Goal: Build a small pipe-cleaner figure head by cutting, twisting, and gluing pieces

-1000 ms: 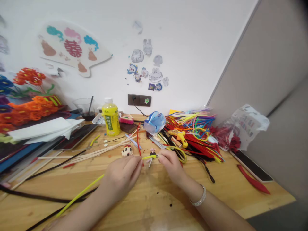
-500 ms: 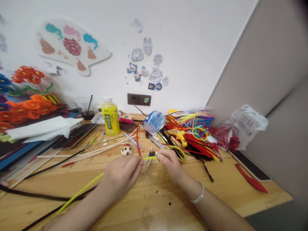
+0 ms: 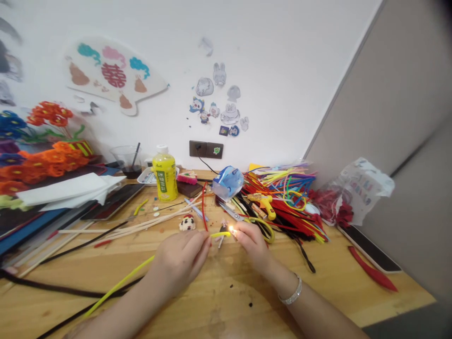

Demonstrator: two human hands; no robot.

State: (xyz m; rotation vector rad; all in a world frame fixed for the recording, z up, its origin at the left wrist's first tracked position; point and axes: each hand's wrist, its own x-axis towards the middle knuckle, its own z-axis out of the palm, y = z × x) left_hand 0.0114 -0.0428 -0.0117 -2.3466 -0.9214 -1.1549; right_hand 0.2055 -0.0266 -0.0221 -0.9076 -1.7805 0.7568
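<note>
My left hand (image 3: 185, 252) is closed in a pinch on a yellow pipe cleaner (image 3: 118, 286). Its short end points right, and its long tail runs back under my forearm to the lower left. A red pipe cleaner (image 3: 204, 207) rises at the same fingertips; whether it is held or lies behind them I cannot tell. My right hand (image 3: 253, 241) is closed around a lighter, mostly hidden by the fingers. A small flame (image 3: 231, 229) burns at its top, beside the tip of the yellow piece. Just behind the fingertips is a small dark figure (image 3: 223, 229).
A white-faced figure (image 3: 187, 222) lies beyond my left hand. Farther back stand a yellow drink bottle (image 3: 165, 174) and a blue plastic pack (image 3: 228, 182). Scissors (image 3: 231, 212), a yellow glue gun (image 3: 266, 205) and heaped pipe cleaners (image 3: 300, 219) lie at right. A phone (image 3: 369, 248) sits near the right edge.
A flame has lit at the lighter in my right hand. Both hands keep nearly the same position; the view has shifted slightly.
</note>
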